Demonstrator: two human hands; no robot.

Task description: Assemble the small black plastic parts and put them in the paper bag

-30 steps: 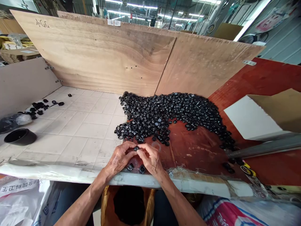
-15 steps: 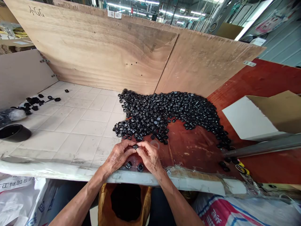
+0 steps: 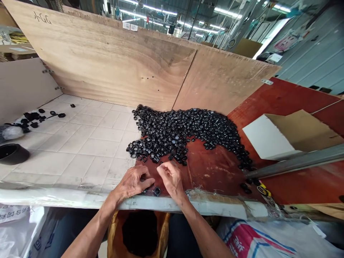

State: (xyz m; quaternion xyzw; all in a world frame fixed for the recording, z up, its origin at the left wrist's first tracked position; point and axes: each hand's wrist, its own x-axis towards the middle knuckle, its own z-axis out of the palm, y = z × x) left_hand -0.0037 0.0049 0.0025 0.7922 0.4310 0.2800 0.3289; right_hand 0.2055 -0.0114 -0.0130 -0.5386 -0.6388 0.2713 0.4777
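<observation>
Well left of the pile of small black parts [image 3: 158,132], a black cup [image 3: 20,157] and some loose pieces [image 3: 32,116] lie apart from it. Just in front of the pile, toward its left end, the person's left hand [image 3: 131,182] rests with fingers curled and thumb parted from them; nothing shows in that gap, though the palm is hidden. By its thumb, also in front of the pile, lie a black cap [image 3: 157,191] and another piece [image 3: 144,192], partly covered. Next to them the right hand [image 3: 173,179] bends its fingertips together near the pile's front edge; whether they pinch anything cannot be told. Right of the pile, well apart, a box [image 3: 264,139] leans open-topped.

The step in hand seems to be a pause between parts, both hands being close to the pile but not visibly joined on anything. Taking up a part would call for a light fingertip pinch, singling it out from its neighbours.
</observation>
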